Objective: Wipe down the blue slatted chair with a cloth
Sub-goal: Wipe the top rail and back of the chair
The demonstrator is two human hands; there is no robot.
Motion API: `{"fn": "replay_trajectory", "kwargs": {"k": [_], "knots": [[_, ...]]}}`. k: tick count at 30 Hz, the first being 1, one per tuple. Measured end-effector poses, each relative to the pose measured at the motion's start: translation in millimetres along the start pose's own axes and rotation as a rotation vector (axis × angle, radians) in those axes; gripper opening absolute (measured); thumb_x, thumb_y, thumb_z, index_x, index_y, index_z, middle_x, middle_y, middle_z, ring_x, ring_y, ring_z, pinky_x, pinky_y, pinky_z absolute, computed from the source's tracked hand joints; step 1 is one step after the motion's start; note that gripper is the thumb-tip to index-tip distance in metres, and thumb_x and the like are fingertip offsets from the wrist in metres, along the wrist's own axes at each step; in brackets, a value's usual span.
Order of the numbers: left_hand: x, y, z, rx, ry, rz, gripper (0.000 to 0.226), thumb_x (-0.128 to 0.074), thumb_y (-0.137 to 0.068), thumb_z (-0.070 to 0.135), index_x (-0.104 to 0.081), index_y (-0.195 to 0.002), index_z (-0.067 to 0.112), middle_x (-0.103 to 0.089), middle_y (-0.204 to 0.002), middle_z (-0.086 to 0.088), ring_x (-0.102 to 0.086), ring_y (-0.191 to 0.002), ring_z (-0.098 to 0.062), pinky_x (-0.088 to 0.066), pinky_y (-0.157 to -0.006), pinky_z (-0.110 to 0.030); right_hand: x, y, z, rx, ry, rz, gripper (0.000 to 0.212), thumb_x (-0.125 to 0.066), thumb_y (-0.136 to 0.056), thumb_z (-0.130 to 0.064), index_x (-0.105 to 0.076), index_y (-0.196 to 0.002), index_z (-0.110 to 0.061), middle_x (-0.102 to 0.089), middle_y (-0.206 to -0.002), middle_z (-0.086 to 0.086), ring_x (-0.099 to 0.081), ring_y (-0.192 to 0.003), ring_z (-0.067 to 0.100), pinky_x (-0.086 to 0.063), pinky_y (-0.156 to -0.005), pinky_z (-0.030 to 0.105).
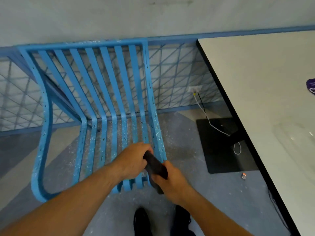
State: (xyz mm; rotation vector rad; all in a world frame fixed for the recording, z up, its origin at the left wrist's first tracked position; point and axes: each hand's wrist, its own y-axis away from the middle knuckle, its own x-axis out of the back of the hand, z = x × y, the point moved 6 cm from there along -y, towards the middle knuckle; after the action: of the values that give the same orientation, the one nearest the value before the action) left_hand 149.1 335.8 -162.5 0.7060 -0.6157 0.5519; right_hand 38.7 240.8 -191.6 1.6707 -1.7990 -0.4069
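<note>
Blue slatted chair (113, 133) stands on the floor (184, 150) directly under and beyond the grip. The front right corner of its seat is just below the two hands, and its backrest rises on the far side of them. It looks rigid, and probably too heavy to shift under wiping pressure. The speckled slats are narrow with open gaps between them, so each one will likely need its own pass and a wrap round its edges. Nothing suggests it is fragile, and firm rubbing should be safe.

The cloth (156, 166) is the thing actually held. It is dark, soft and limp, bunched into a thick strip that runs between the hands. It should fold easily over a slat, and it is best held by its ends or wadded in one palm.

The left hand (132, 159) reaches in knuckles-up, forearm extended from the lower left. Its grip is curled over the far end of the cloth, above the right-hand seat slats. The right hand (172, 181) comes in from the lower right, its grip closed round the near end of the cloth, beside the seat's front edge. Whether the cloth is pressing on a slat or is held just above it, I cannot tell.

Right of the grip lies a pale tabletop (264, 99), with a black base plate (219, 147) and a white cable (213, 126) on the floor beneath it. Dark shoes (142, 222) show on the near side of the grip.
</note>
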Motion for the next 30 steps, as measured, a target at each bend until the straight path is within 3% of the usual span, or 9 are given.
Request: {"fn": "replay_trajectory", "kwargs": {"k": [4, 7, 9, 13, 16, 18, 22, 26, 30], "knots": [[-22.7, -26.0, -34.9, 0.063, 0.013, -0.033, 0.027, -0.056, -0.084, 0.002, -0.060, -0.092, 0.028, -0.060, -0.091, 0.007, -0.058, -0.081, -0.009, -0.055, -0.072, -0.034, -17.5, -25.0, 31.5, 0.032, -0.121, -0.005, 0.004, -0.056, -0.097, -0.014, -0.053, -0.099, -0.016, -0.063, -0.083, -0.002, -0.059, -0.065, -0.003, -0.051, -0.062, 0.018], [-35.0, -51.3, -42.4, 0.058, 0.054, -0.010, 0.025, -0.056, -0.086, 0.004, -0.061, -0.098, 0.024, -0.061, -0.091, 0.006, -0.059, -0.082, -0.008, -0.053, -0.069, -0.029, -9.4, -47.5, 56.8, 0.036, -0.172, 0.143, 0.005, -0.057, -0.096, -0.018, -0.056, -0.101, -0.020, -0.067, -0.089, -0.002, -0.065, -0.077, 0.003, -0.058, -0.070, 0.028], [-41.7, -69.3, -40.5, 0.046, 0.092, 0.033, 0.022, -0.057, -0.087, 0.007, -0.062, -0.103, 0.022, -0.062, -0.089, 0.006, -0.059, -0.080, -0.007, -0.051, -0.066, -0.025, 5.6, -58.9, 69.7, 0.032, -0.198, 0.277, 0.004, -0.057, -0.097, -0.021, -0.057, -0.100, -0.023, -0.066, -0.088, -0.004, -0.064, -0.074, -0.001, -0.053, -0.061, 0.019], [-56.3, -96.1, -36.5, 0.039, 0.105, 0.236, 0.019, -0.062, -0.090, 0.017, -0.061, -0.109, 0.020, -0.060, -0.099, 0.006, -0.057, -0.087, -0.009, -0.050, -0.077, -0.025, 32.0, -84.7, 97.6, -0.031, -0.237, 0.477, 0.001, -0.056, -0.097, -0.023, -0.056, -0.098, -0.023, -0.064, -0.088, -0.001, -0.062, -0.074, 0.005, -0.044, -0.055, 0.016], [-63.7, -96.2, -49.4, 0.168, 0.158, 0.415, 0.009, -0.064, -0.090, 0.022, -0.058, -0.096, 0.020, -0.055, -0.092, 0.006, -0.054, -0.080, -0.010, -0.046, -0.069, -0.023, 31.3, -104.7, 114.5, -0.085, -0.162, 0.463, 0.008, -0.056, -0.098, -0.024, -0.055, -0.102, -0.018, -0.061, -0.090, -0.001, -0.062, -0.084, 0.016, -0.041, -0.055, 0.019], [-72.7, -92.1, -60.6, 0.260, 0.159, 0.388, 0.010, -0.064, -0.090, 0.028, -0.060, -0.087, 0.020, -0.059, -0.082, 0.005, -0.057, -0.073, -0.011, -0.048, -0.063, -0.026, 24.8, -110.6, 119.1, -0.102, -0.132, 0.469, 0.012, -0.055, -0.097, -0.021, -0.053, -0.109, -0.018, -0.062, -0.098, 0.001, -0.062, -0.092, 0.020, -0.046, -0.062, 0.023], [-77.8, -88.2, -64.9, 0.300, 0.197, 0.289, 0.017, -0.059, -0.094, 0.032, -0.067, -0.087, 0.019, -0.066, -0.077, 0.003, -0.063, -0.072, -0.013, -0.049, -0.061, -0.024, 14.3, -107.9, 112.1, -0.028, -0.100, 0.597, 0.047, -0.050, -0.098, -0.024, -0.036, -0.143, -0.022, -0.051, -0.136, 0.003, -0.053, -0.121, 0.020, -0.050, -0.097, 0.044], [-53.7, -86.8, -67.1, 0.326, 0.221, 0.392, 0.021, -0.050, -0.098, 0.032, -0.064, -0.086, 0.021, -0.064, -0.074, 0.005, -0.061, -0.065, -0.011, -0.043, -0.050, -0.017, -11.2, -119.9, 83.7, 0.098, 0.038, 0.499, 0.048, -0.044, -0.095, -0.051, -0.034, -0.139, -0.036, -0.056, -0.122, -0.009, -0.060, -0.106, 0.011, -0.057, -0.082, 0.038], [-45.8, -86.2, -71.7, 0.316, 0.163, 0.387, 0.024, -0.049, -0.098, 0.037, -0.061, -0.081, 0.024, -0.062, -0.070, 0.006, -0.060, -0.061, -0.009, -0.040, -0.050, -0.018, -16.5, -138.8, 78.6, 0.024, 0.291, 0.502, 0.058, -0.043, -0.095, -0.055, -0.028, -0.142, -0.025, -0.060, -0.117, 0.000, -0.064, -0.096, 0.020, -0.058, -0.077, 0.043]]}}
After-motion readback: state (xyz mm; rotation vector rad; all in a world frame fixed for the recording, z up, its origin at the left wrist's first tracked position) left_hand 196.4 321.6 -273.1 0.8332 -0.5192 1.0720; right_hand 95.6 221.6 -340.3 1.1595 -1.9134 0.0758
